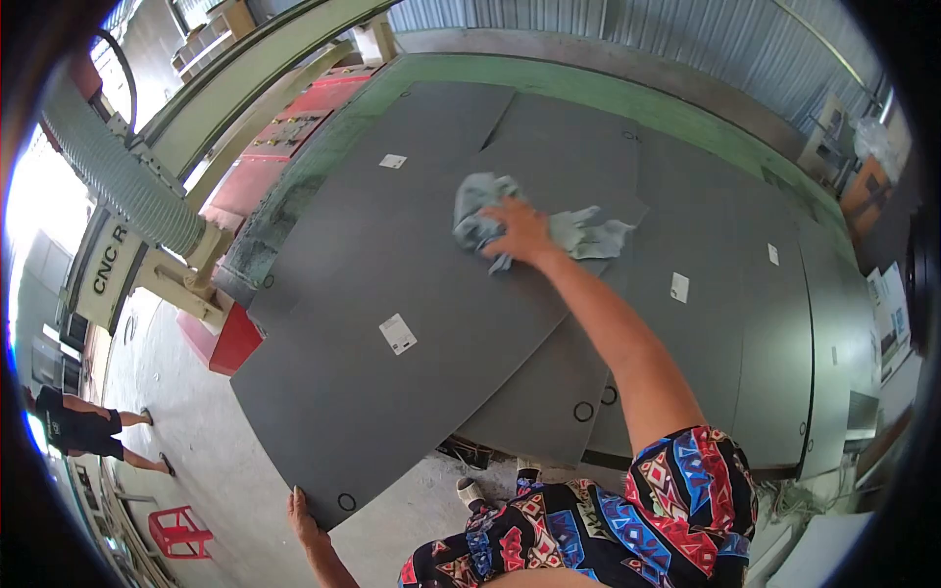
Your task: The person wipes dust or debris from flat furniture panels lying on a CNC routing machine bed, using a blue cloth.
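My right hand presses down on a crumpled grey-green cloth on a large dark grey panel, its fingers bent over the fabric. Just right of that hand lies a pale glove-like piece of cloth with finger shapes. At the panel's near left corner, my left hand grips the edge; the fingers underneath are partly hidden. White labels are stuck on the panel, and a black ring mark shows close to the left hand.
More dark panels overlap to the right on a green machine bed. A CNC gantry with a ribbed hose stands at the left. Further off are a person and a red stool.
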The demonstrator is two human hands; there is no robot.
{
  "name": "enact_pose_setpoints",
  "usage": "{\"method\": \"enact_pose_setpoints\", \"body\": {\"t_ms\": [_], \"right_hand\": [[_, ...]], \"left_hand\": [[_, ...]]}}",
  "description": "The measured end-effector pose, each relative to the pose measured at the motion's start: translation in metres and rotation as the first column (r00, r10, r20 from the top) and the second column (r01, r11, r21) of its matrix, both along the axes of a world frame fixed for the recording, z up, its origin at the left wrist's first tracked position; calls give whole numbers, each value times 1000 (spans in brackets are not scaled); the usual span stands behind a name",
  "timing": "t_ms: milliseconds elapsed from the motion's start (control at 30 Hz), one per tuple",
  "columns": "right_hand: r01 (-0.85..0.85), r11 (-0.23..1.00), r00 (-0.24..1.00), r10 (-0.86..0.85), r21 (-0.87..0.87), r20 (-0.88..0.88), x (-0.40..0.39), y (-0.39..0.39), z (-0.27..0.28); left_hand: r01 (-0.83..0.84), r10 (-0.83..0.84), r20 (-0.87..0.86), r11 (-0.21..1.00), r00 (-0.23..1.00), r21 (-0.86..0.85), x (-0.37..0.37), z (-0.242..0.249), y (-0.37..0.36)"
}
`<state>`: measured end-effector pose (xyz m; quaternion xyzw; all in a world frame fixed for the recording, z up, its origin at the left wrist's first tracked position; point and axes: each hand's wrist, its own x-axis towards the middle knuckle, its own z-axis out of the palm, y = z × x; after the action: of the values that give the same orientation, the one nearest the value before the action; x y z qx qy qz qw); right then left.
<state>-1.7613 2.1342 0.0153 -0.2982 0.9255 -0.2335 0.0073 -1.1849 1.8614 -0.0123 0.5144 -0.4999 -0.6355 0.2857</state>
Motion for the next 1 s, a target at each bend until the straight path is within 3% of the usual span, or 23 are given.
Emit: {"method": "enact_pose_setpoints", "body": {"t_ms": [167,300,500,667,767,867,933,1000], "right_hand": [[-359,930,932,361,-76,24,77,-15,6],[-497,865,865,501,-72,43,150,-20,10],[-672,723,733,680,-159,-4,262,-18,16],[-689,711,723,688,-141,-68,254,9,6],[-500,863,866,497,-74,-62,196,45,11],[-160,987,987,159,-31,-28,124,81,13],[85,996,996,-85,26,-9,76,104,16],[370,928,928,-371,28,24,25,125,9]], "left_hand": [[17,-17,22,1000,1000,-6,5,-7,-7],[39,-38,49,999,998,-32,0,-5,-6],[51,-48,59,997,997,-49,-2,-6,-7],[73,-73,4,997,997,-38,7,-17,-15],[79,-79,11,996,997,-45,10,-18,-17],[30,-28,45,998,999,-47,7,-14,-12],[48,-46,43,997,998,-52,7,-9,-9],[47,-45,43,998,998,-51,7,-8,-10]]}}
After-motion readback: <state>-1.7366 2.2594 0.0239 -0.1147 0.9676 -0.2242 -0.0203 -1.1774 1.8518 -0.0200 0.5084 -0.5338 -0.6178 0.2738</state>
